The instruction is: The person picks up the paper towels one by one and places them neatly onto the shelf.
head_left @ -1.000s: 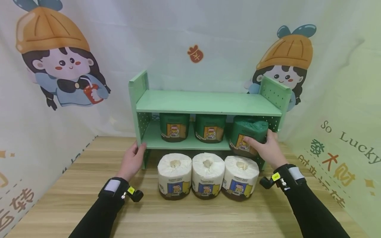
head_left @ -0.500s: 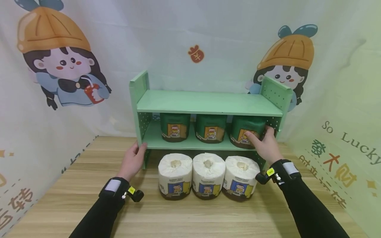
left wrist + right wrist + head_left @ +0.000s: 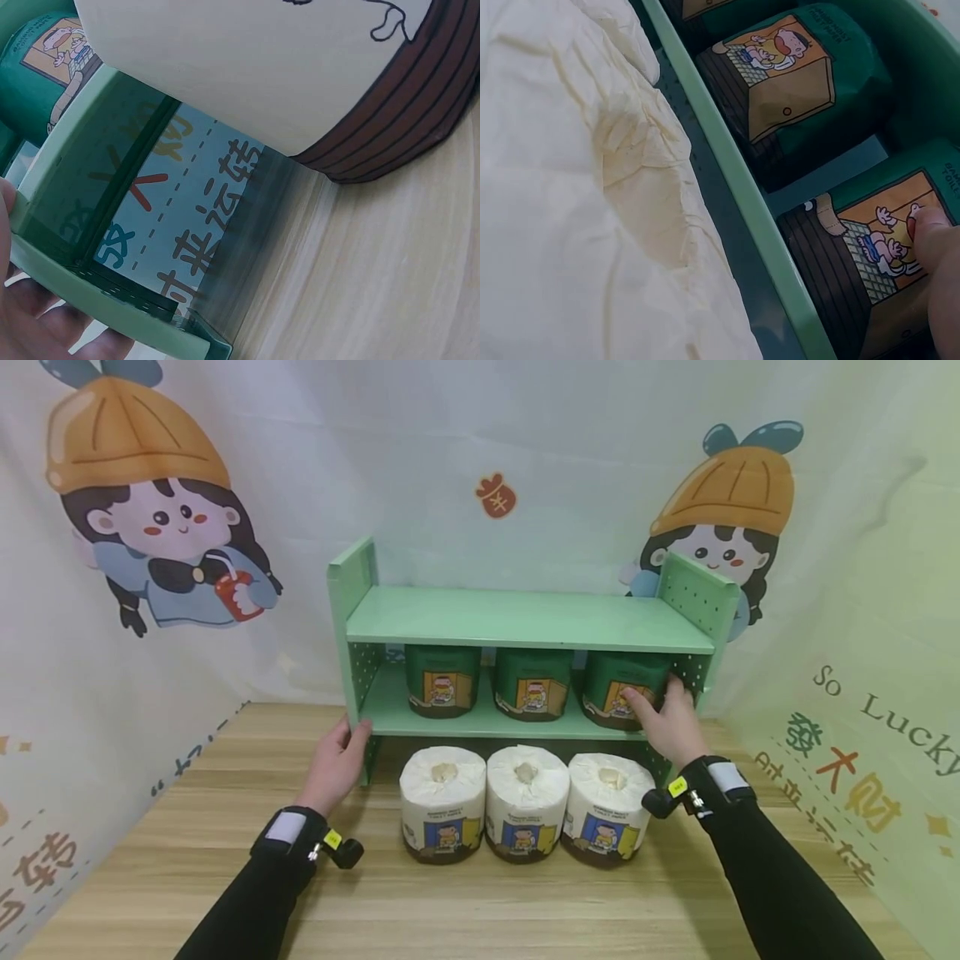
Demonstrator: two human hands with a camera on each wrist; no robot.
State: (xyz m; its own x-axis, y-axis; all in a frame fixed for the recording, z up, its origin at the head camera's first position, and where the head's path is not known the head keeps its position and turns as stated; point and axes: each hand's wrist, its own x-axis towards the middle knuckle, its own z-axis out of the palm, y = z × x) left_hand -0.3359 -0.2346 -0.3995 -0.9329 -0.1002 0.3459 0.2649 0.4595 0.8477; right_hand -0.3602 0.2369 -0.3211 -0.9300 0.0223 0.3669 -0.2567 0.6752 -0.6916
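On the middle level of a green metal shelf (image 3: pixel 528 614), three toilet rolls in green wrappers stand in a row. My right hand (image 3: pixel 672 727) holds the right-hand green toilet roll (image 3: pixel 622 668), its thumb (image 3: pixel 936 238) on the printed front and the other fingers at the roll's right side. At the shelf's left end, my left hand (image 3: pixel 337 764) grips the upright side panel, with fingers (image 3: pixel 64 324) behind it in the left wrist view. The left green toilet roll (image 3: pixel 442 681) and the middle green toilet roll (image 3: pixel 533 683) sit under the top board, which hides their tops.
Three white-wrapped toilet rolls stand side by side on the wooden table (image 3: pixel 480 914) before the shelf: left white roll (image 3: pixel 442 806), middle white roll (image 3: pixel 527 802), right white roll (image 3: pixel 607 806). A printed cloth (image 3: pixel 427 468) hangs behind and at the sides.
The right green roll, tilted at the shelf's front a second ago, has moved back onto the middle level and now stands upright. My right hand moved inward with it; the left stayed put.
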